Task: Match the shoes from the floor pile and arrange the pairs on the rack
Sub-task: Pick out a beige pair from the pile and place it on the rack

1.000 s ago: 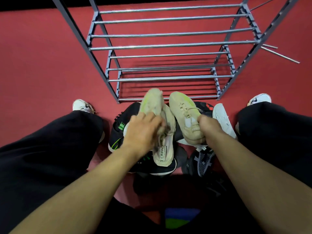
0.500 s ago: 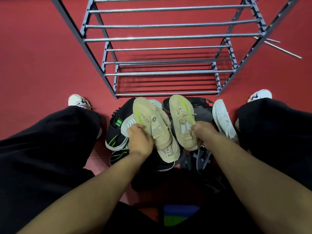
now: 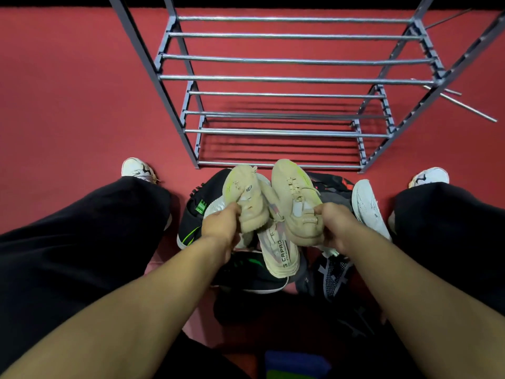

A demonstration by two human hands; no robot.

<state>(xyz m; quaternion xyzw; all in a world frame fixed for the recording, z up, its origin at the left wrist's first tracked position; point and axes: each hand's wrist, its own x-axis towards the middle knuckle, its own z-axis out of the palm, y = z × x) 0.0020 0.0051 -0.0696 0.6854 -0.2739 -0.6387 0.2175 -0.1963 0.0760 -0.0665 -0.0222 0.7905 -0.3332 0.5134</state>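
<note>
Left hand (image 3: 222, 224) grips a beige shoe (image 3: 246, 199) by its heel end, toe up, at frame centre. Just beside it, right hand (image 3: 332, 221) grips the matching beige shoe (image 3: 296, 201). Both are held above the floor pile (image 3: 276, 258). Rack (image 3: 287, 77) stands across upper centre.

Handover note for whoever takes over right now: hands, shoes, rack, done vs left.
Left hand grips one beige shoe; right hand grips the matching beige shoe, both held over the floor pile, toes toward the rack.
Done: the beige pair is matched and in hand.
Left: no shoes show on the rack's bars. Place this pair, then sort the rest, including the white shoe and black-and-green shoe.
</note>
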